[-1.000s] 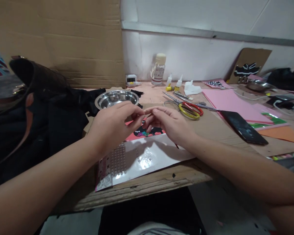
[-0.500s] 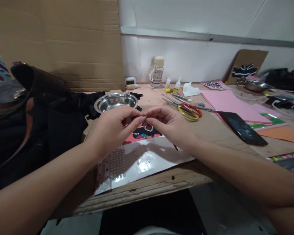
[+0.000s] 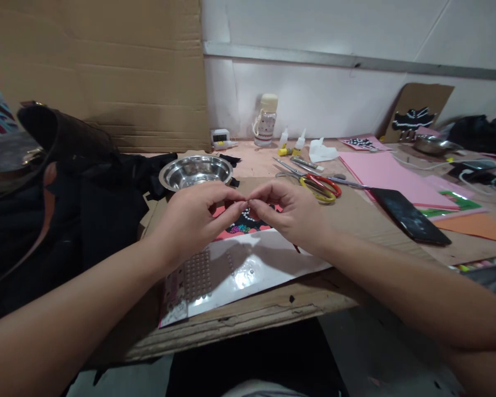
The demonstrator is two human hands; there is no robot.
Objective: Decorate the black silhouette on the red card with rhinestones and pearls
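My left hand (image 3: pixel 198 218) and my right hand (image 3: pixel 293 215) meet fingertip to fingertip, both pinched. Whatever is between the fingertips is too small to make out. Beneath them lies a red sheet with a black piece (image 3: pixel 254 225) decorated with white beads and colourful sequin-like bits, partly hidden by the hands. Nearer to me, a white sheet (image 3: pixel 268 259) covers part of the table. On its left rests a clear-backed card of stick-on pearls (image 3: pixel 198 274) in rows, with a few loose pearls beside it.
A steel bowl (image 3: pixel 195 170) stands behind my left hand. Beyond my right hand lie red-and-yellow scissors (image 3: pixel 320 187), small glue bottles (image 3: pixel 299 143) and a flask (image 3: pixel 266 121). To the right are a black phone (image 3: pixel 409 216) and pink sheets (image 3: pixel 397 176). Black cloth (image 3: pixel 95 209) fills the left.
Both hands stay pinched together and have shifted very slightly down and right. A little more of the red sheet shows beside my left fingers.
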